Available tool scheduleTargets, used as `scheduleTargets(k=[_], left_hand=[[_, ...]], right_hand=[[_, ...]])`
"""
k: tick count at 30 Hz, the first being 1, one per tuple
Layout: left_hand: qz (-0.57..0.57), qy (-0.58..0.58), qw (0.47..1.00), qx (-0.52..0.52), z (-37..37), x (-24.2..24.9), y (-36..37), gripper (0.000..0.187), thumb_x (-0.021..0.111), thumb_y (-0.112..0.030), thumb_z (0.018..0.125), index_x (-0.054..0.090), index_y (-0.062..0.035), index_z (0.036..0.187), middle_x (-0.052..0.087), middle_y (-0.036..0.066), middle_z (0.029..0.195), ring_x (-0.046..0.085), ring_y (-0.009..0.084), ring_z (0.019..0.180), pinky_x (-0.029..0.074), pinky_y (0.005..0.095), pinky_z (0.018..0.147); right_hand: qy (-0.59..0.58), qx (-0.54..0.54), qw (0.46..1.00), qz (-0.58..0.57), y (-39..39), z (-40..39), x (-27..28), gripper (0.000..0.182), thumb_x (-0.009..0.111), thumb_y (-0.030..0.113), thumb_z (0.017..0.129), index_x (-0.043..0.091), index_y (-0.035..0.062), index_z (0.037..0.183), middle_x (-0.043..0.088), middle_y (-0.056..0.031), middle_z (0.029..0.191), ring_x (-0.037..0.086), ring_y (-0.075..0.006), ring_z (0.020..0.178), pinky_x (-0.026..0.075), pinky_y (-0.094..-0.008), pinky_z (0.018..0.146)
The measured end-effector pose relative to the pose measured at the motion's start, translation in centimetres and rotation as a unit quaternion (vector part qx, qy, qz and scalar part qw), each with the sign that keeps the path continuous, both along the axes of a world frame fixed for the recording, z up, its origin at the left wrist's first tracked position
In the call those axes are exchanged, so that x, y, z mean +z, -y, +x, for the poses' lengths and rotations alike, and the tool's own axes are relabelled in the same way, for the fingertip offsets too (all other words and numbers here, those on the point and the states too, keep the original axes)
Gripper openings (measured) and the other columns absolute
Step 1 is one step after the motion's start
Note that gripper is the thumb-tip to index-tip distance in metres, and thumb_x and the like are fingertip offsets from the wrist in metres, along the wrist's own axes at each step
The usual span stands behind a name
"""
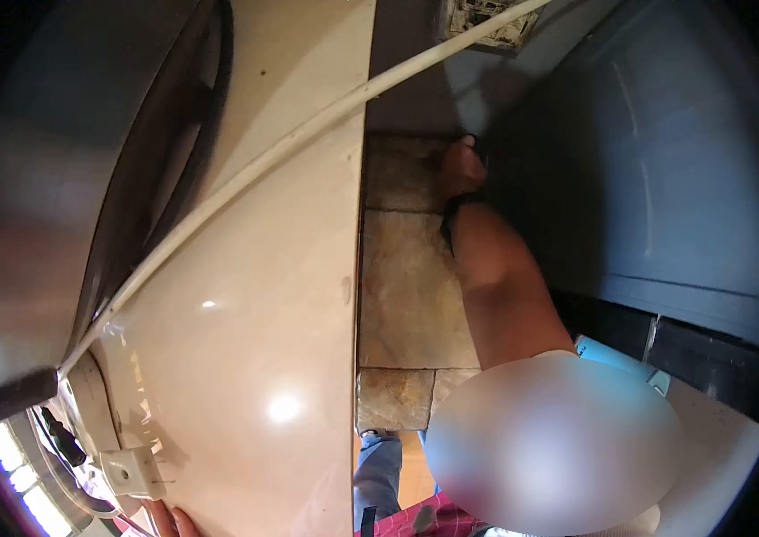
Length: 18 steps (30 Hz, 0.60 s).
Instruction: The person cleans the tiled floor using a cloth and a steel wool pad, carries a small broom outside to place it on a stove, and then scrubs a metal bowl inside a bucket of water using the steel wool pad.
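My right hand (463,170) is at the end of a bare forearm with a black band at the wrist, over brown stone tiles (417,286). Its fingers look curled together in shadow; whatever they hold is hidden. At the bottom left edge, two fingertips of my left hand (174,521) show beside a white socket-like fitting (132,473), against a glossy beige panel (254,358). The rest of that hand is out of frame. A pale cable (290,141) runs diagonally across the panel.
A large blue-grey surface (684,179) lies on the right. At the top is a dirty square fitting (491,22). Blue jeans (378,474) and red checked cloth (438,517) show at the bottom, beside a blurred patch. A bright window (26,474) is at lower left.
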<state>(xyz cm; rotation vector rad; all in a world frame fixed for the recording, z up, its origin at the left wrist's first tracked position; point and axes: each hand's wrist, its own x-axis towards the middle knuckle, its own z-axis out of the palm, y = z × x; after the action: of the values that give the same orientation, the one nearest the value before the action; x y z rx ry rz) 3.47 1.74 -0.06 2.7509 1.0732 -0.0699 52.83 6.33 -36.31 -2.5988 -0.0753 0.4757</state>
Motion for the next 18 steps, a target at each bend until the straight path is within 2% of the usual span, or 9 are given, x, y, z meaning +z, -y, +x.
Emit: scheduleTargets(k=[1,4,8,10,11,13,15,16,18], left_hand=[[-0.004,-0.001,1.000,0.000,0.1,0.0,0.0,0.050,0.025,-0.025,0.098,0.030,0.0037,0.138,0.026,0.029,0.143,0.026,0.0436,0.132,0.023,0.0520,0.107],[-0.001,0.003,1.000,-0.007,0.2,0.1,0.0,0.048,0.027,-0.024,0.098,0.031,0.0049,0.137,0.027,0.030,0.141,0.027,0.0465,0.130,0.023,0.0530,0.106],[-0.020,0.039,0.999,-0.015,0.0,-0.1,0.0,0.047,0.029,-0.019,0.097,0.029,0.0048,0.138,0.026,0.029,0.142,0.025,0.0455,0.132,0.022,0.0524,0.107],[-0.022,0.048,0.998,-0.014,0.4,-0.1,0.1,0.047,0.029,-0.018,0.097,0.028,0.0045,0.138,0.024,0.029,0.143,0.024,0.0450,0.132,0.020,0.0519,0.108],[-0.013,0.035,0.999,-0.025,0.7,0.2,0.0,0.047,0.028,-0.017,0.097,0.028,0.0052,0.138,0.023,0.029,0.143,0.023,0.0444,0.133,0.020,0.0515,0.108],[-0.006,0.037,0.999,-0.031,0.7,0.3,-0.1,0.047,0.028,-0.017,0.097,0.028,0.0052,0.138,0.023,0.028,0.144,0.024,0.0440,0.133,0.020,0.0513,0.108],[0.004,0.021,0.999,-0.032,0.4,0.1,-0.2,0.047,0.028,-0.017,0.096,0.028,0.0053,0.138,0.023,0.028,0.144,0.024,0.0436,0.133,0.021,0.0512,0.108],[-0.001,0.022,0.999,-0.025,0.3,0.0,-0.1,0.048,0.028,-0.017,0.096,0.027,0.0056,0.138,0.024,0.028,0.144,0.024,0.0431,0.133,0.021,0.0508,0.108],[-0.006,0.006,1.000,-0.010,-0.2,-0.3,0.0,0.048,0.029,-0.017,0.096,0.027,0.0059,0.138,0.024,0.028,0.144,0.025,0.0426,0.133,0.022,0.0504,0.108]], right_hand=[[-0.016,-0.016,1.000,-0.016,0.3,-0.4,0.5,0.059,0.026,0.043,0.096,0.052,-0.0055,0.117,0.056,-0.0244,0.118,0.055,-0.0341,0.111,0.043,-0.0459,0.094],[-0.089,-0.107,0.987,0.075,1.4,-2.6,-0.1,0.065,0.023,0.046,0.096,0.047,-0.0068,0.124,0.056,-0.0225,0.119,0.056,-0.0355,0.109,0.044,-0.0457,0.093],[0.004,0.059,0.998,-0.008,5.9,-8.7,-0.3,0.037,0.034,0.028,0.096,0.051,-0.0027,0.108,0.064,-0.0238,0.096,0.064,-0.0341,0.091,0.052,-0.0430,0.079],[-0.022,0.111,0.988,-0.108,8.0,-11.2,-0.7,0.039,0.035,0.030,0.096,0.055,-0.0011,0.107,0.063,-0.0238,0.098,0.062,-0.0348,0.096,0.049,-0.0445,0.084],[-0.015,0.105,0.988,-0.110,8.0,-10.8,-0.8,0.039,0.035,0.030,0.096,0.055,-0.0011,0.107,0.063,-0.0238,0.098,0.062,-0.0348,0.096,0.049,-0.0445,0.084],[-0.072,-0.049,0.995,-0.046,7.0,-10.4,-1.5,0.039,0.036,0.031,0.096,0.056,-0.0005,0.109,0.065,-0.0193,0.090,0.065,-0.0312,0.086,0.052,-0.0410,0.076],[0.121,0.124,0.977,-0.125,5.6,-8.2,-3.7,0.034,0.035,0.017,0.097,0.045,-0.0024,0.123,0.067,-0.0145,0.089,0.067,-0.0248,0.077,0.055,-0.0347,0.063],[0.194,0.111,0.966,-0.132,4.2,-7.1,-4.2,0.034,0.037,0.018,0.097,0.046,-0.0022,0.123,0.066,-0.0130,0.086,0.066,-0.0235,0.072,0.054,-0.0324,0.059],[0.252,0.105,0.953,-0.134,1.2,-5.1,-6.5,0.034,0.038,0.018,0.096,0.047,-0.0020,0.122,0.066,-0.0115,0.082,0.066,-0.0222,0.067,0.053,-0.0302,0.055]])
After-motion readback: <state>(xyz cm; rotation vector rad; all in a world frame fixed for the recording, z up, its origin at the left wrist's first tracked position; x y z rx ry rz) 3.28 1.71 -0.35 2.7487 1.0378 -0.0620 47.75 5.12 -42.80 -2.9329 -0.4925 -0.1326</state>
